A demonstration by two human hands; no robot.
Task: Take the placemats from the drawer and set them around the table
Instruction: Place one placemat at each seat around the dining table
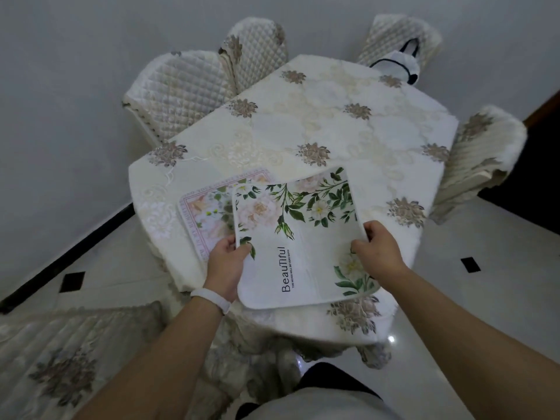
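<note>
A white placemat [303,237] printed with green leaves, pale flowers and the word "Beautiful" hangs over the near edge of the table [318,122]. My left hand [225,268] grips its left edge and my right hand [378,253] pinches its right edge. Under it, to the left, lies a second placemat [203,207] with a pink lettered border and flowers, partly covered by the top mat. The table wears a cream embroidered cloth with brown flower motifs.
Quilted chairs stand at the far left [178,86], far middle [257,50], far right [400,37] and right [485,153]; another chair seat [75,359] is at my lower left. A white bag with dark handles [400,62] sits at the table's far edge. Glossy tiled floor surrounds everything.
</note>
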